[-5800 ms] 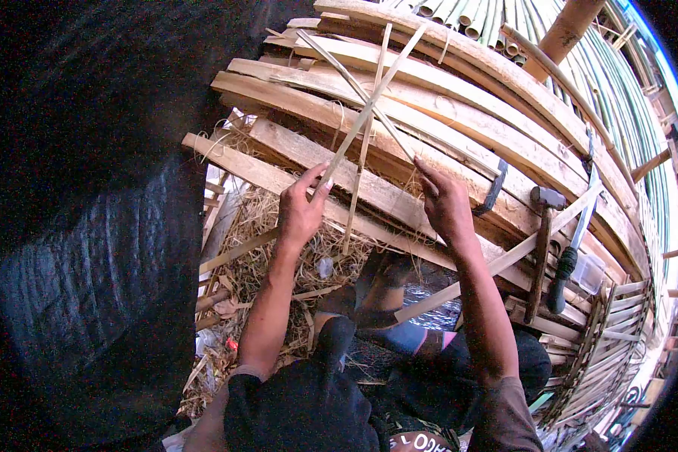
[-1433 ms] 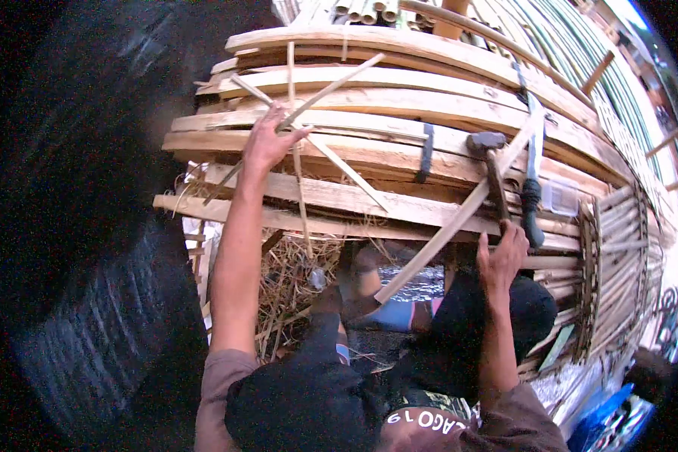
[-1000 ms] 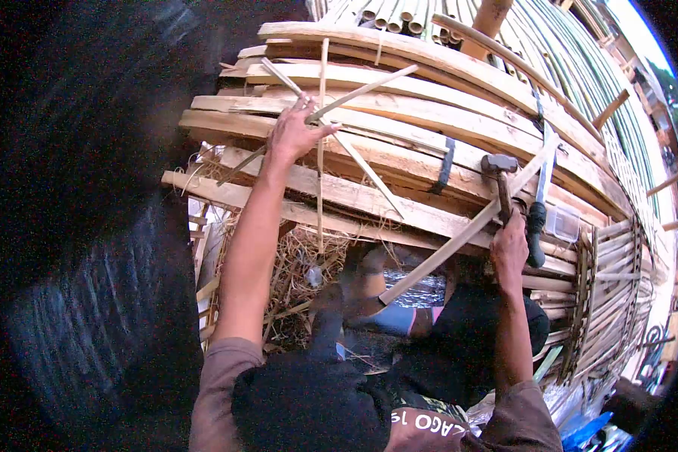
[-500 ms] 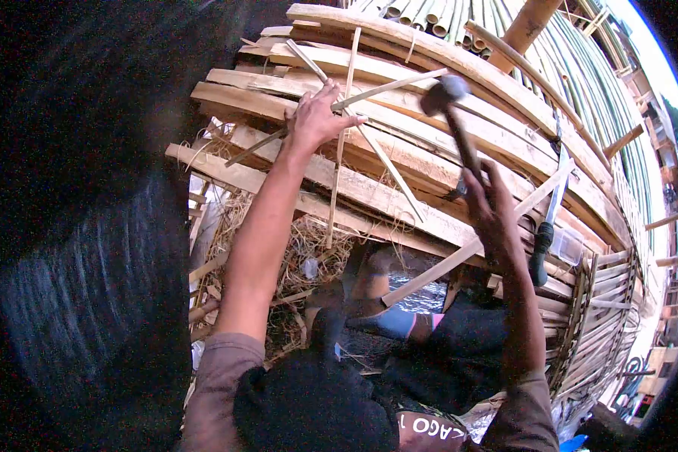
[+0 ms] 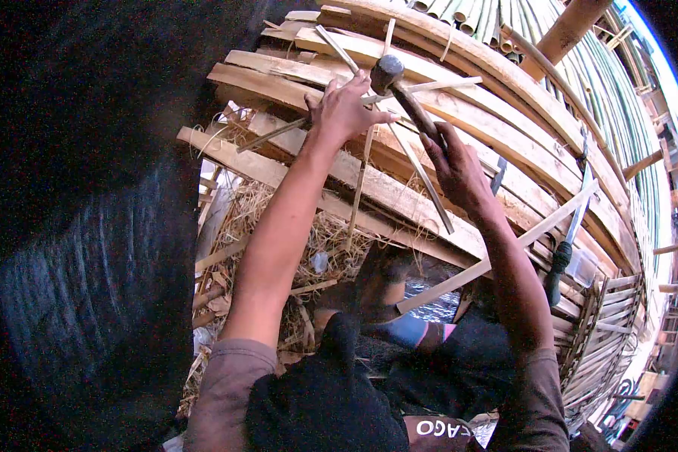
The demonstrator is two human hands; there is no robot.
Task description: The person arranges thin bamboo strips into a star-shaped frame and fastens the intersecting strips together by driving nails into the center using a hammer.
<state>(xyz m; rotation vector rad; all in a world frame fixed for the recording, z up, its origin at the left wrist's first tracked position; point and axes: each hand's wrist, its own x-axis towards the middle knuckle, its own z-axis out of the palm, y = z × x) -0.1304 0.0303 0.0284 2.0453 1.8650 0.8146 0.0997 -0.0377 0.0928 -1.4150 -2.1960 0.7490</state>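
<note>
Gripping the hammer at one o'clock, my right hand closes round it; my left hand spreads wide over the crossed strips toward twelve. A glancing swing could catch my thumb; loose pressure could let strips skid.

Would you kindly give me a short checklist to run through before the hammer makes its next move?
1. Hammer held by its handle in the right hand: ok.
2. Left hand on the crossed strips: ok, spread over them.
3. Left hand well away from the hammer head: not ok, they look very close.
4. Knife apart from both hands: ok.
5. Strips pressed firmly enough: cannot tell.
</note>
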